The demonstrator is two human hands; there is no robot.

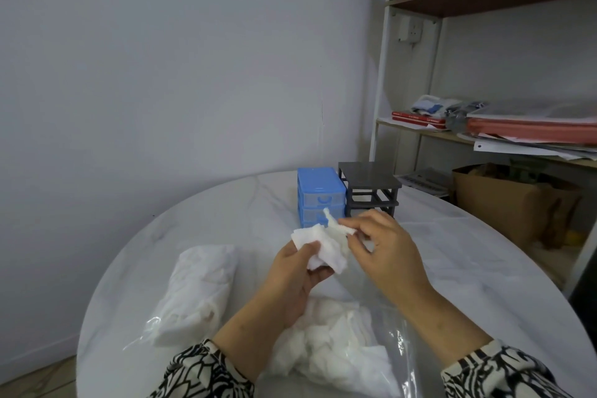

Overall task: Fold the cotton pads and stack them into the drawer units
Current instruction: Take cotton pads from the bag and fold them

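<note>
The left hand (298,271) is gripping a crumpled cotton pad (319,244) above the table (206,223) while the right hand (379,245) is pinching its edge, near the blue drawers (319,191). Tugging unevenly, she is probably risking a crooked fold or a tear.

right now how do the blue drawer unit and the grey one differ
The blue unit has its drawers in, with translucent fronts; the grey unit is an open frame with no drawers visible. The blue unit stands left of the grey and partly behind the held pad. Both stand upright, side by side on the table.
</note>
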